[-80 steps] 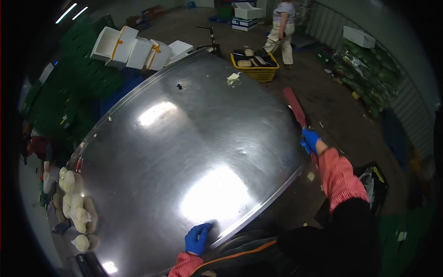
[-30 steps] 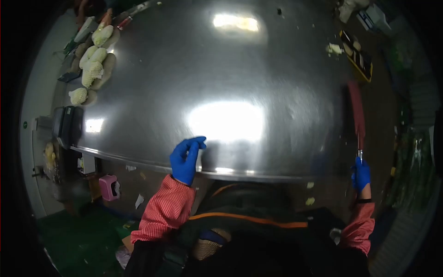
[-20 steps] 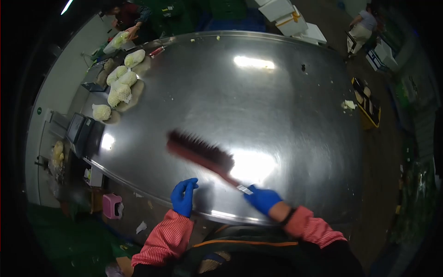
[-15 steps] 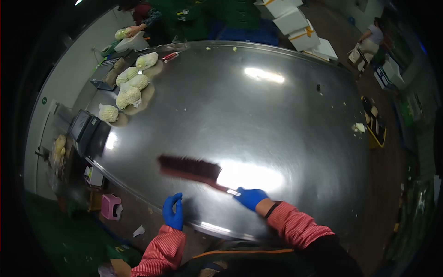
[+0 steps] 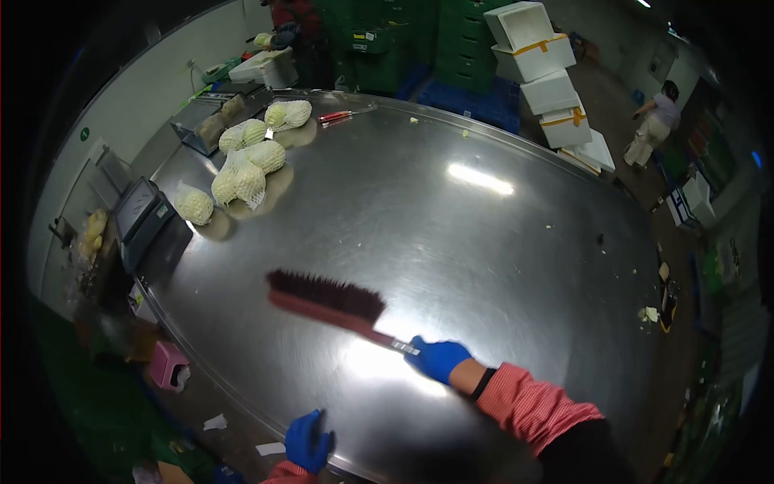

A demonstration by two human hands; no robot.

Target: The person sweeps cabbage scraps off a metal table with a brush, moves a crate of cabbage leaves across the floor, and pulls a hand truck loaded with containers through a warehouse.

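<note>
My right hand, in a blue glove, is closed around the handle of a bench brush. The brush has a reddish-brown back and dark bristles that point up and away from me, over a shiny metal table. Near the front edge of the table is my left hand, also gloved in blue. Its thumb and fingers are apart, with nothing between them.
Several net-wrapped pale vegetables lie at the far left, beside a red-handled knife and a scale. Pale scraps sit at the right edge. White foam boxes are stacked behind; a person is at the back right.
The view has shifted, so the table's far side shows more. My left hand sits lower in the view. The brush stays in my right hand, its bristles now sharper.
</note>
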